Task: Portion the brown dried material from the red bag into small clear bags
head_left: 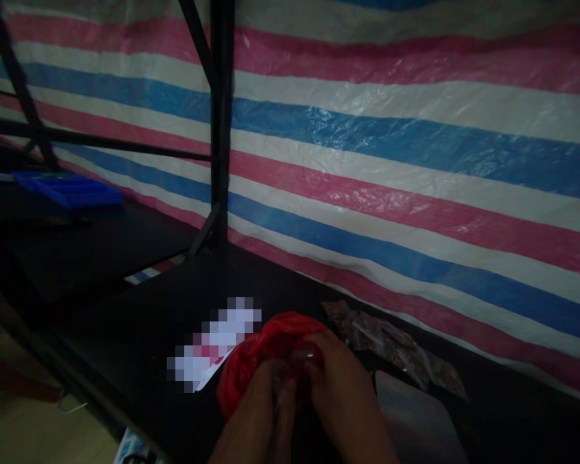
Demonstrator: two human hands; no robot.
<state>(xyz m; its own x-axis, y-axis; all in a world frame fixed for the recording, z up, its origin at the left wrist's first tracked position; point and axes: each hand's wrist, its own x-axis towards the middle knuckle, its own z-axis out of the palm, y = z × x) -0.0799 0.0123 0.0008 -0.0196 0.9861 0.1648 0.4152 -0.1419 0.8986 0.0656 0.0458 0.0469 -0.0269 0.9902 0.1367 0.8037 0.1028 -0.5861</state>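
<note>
A crumpled red plastic bag (pixel 236 367) stands with its mouth open on the black shelf, right in front of me. My left hand (pixel 258 406) is at the bag's near side, its fingers pinched on a bit of clear plastic (pixel 281 380) that looks like a small bag. Over the right side of the red bag, my right hand (pixel 341 380) is closed, with its fingers curled inward. Between the hands a small glossy dark thing (pixel 305 354) catches the light; its kind is unclear. Shadow hides the bag's contents and most fingertips.
Several small clear packets (pixel 391 341) with brownish contents lie right of the bag. Near them is a flat grey panel (pixel 415 419). A partly blurred white paper (pixel 212 348) lies left. Beyond the black post (pixel 221 129) sits a blue tray (pixel 72 189). Striped sheeting (pixel 391 148) hangs behind.
</note>
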